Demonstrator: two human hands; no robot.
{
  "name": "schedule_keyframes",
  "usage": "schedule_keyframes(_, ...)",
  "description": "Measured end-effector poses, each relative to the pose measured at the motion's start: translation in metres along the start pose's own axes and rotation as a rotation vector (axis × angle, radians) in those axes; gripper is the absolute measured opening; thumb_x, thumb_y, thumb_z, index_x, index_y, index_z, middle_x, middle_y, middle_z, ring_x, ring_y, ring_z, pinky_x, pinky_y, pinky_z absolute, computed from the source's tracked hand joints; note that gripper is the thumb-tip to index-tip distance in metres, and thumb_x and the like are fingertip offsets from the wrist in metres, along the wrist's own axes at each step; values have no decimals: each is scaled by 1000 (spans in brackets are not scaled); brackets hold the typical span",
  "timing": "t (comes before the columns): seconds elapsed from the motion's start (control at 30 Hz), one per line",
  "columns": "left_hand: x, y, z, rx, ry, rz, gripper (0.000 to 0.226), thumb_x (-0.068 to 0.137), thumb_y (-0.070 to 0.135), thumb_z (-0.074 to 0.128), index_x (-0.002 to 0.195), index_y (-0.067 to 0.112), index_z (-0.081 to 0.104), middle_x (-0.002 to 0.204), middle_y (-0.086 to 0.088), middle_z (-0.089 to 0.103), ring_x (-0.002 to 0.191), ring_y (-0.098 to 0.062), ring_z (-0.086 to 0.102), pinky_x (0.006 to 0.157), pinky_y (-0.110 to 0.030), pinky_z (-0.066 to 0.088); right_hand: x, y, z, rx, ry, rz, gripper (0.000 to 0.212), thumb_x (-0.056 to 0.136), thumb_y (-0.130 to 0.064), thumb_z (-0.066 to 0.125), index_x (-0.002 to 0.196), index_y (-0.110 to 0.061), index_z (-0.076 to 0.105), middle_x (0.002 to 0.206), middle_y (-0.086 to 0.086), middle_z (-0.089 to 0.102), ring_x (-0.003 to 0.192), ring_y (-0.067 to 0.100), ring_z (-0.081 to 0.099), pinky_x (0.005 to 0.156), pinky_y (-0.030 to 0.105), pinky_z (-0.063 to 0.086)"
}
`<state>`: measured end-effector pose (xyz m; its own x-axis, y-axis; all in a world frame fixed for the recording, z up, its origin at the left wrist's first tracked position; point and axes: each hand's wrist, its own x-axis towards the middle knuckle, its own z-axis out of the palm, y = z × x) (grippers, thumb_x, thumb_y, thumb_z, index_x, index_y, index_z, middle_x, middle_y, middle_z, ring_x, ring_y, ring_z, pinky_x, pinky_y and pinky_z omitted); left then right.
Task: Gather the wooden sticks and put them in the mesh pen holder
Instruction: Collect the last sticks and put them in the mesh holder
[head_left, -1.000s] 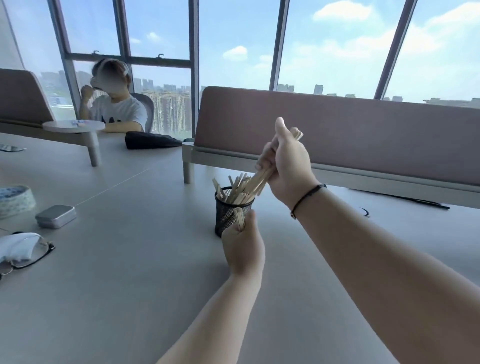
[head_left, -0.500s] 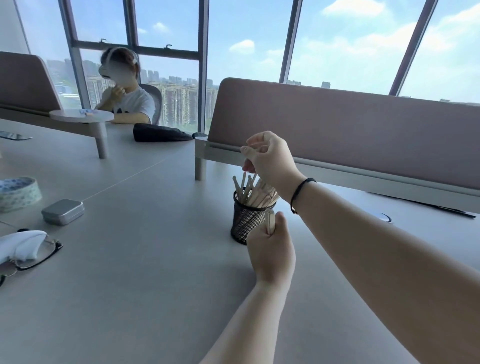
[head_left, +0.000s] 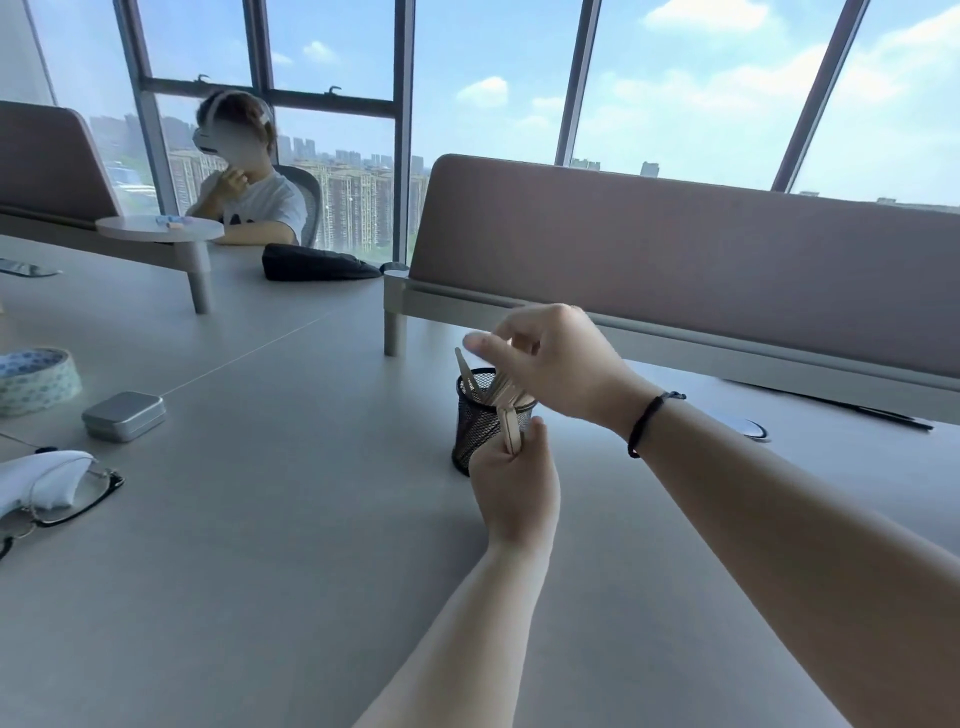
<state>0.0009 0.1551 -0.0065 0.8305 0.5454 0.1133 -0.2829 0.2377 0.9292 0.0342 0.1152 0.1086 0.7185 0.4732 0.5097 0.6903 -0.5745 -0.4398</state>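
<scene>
A black mesh pen holder (head_left: 475, 423) stands upright on the grey table (head_left: 270, 519), with several wooden sticks (head_left: 480, 382) leaning inside it. My left hand (head_left: 514, 483) is in front of the holder, fingers closed around a few wooden sticks (head_left: 511, 428) that poke up beside the rim. My right hand (head_left: 556, 358) hovers right over the holder's mouth, fingers loosely spread and pointing left, covering part of the sticks inside. I see nothing held in it.
A padded divider panel (head_left: 675, 260) runs behind the holder. To the left lie a metal tin (head_left: 124, 415), a tape roll (head_left: 36, 379), glasses (head_left: 78, 499) with a white cloth (head_left: 36, 478), and a black pouch (head_left: 311, 262). Another person (head_left: 244, 176) sits at the far left.
My right hand lowered a bundle of sticks into the holder, let go and now hovers open above it. The left hand stayed in front with its sticks.
</scene>
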Motion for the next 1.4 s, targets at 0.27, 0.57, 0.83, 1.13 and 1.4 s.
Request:
schedule_keyframes(0.27, 6, 0, -6, 41, 41, 131, 56, 86, -4, 59, 42, 30, 53, 42, 17, 42, 50, -4, 34, 52, -17, 27, -19, 3, 10, -272, -322, -62, 43, 91, -38, 67, 66, -9, 48, 71, 10, 55, 65, 17, 42, 51, 20, 29)
schedule_keyframes(0.57, 13, 1, -14, 45, 181, 48, 28, 70, 31, 80, 84, 23, 57, 74, -1, 68, 66, -22, 64, 66, -45, 57, 16, -1, -27, -180, 96, -29, 38, 94, -32, 62, 65, -10, 54, 53, -2, 54, 46, 6, 44, 44, 16, 33)
schedule_keyframes(0.83, 19, -8, -17, 157, 210, 0, 54, 65, 38, 82, 106, 32, 47, 96, 8, 54, 95, -23, 63, 84, -50, 55, 50, 14, -12, -193, 218, 60, 37, 97, -34, 58, 69, -12, 50, 59, 3, 58, 58, 23, 56, 50, 28, 41)
schedule_keyframes(1.13, 24, -15, -16, 256, 272, 42, 65, 64, 36, 85, 114, 28, 46, 112, 6, 49, 113, -17, 45, 96, -42, 48, 39, 34, 32, -477, -100, 115, 40, 100, -46, 41, 76, -19, 59, 98, 0, 44, 95, 20, 37, 81, 35, 37)
schedule_keyframes(1.4, 27, -19, -14, 446, 125, 31, 101, 67, 40, 82, 150, 30, 26, 148, 3, 42, 137, -19, 32, 107, -42, 41, 46, 36, 40, -210, -304, 250, 51, 102, -48, 32, 61, -25, 51, 72, 0, 43, 66, 20, 39, 62, 32, 33)
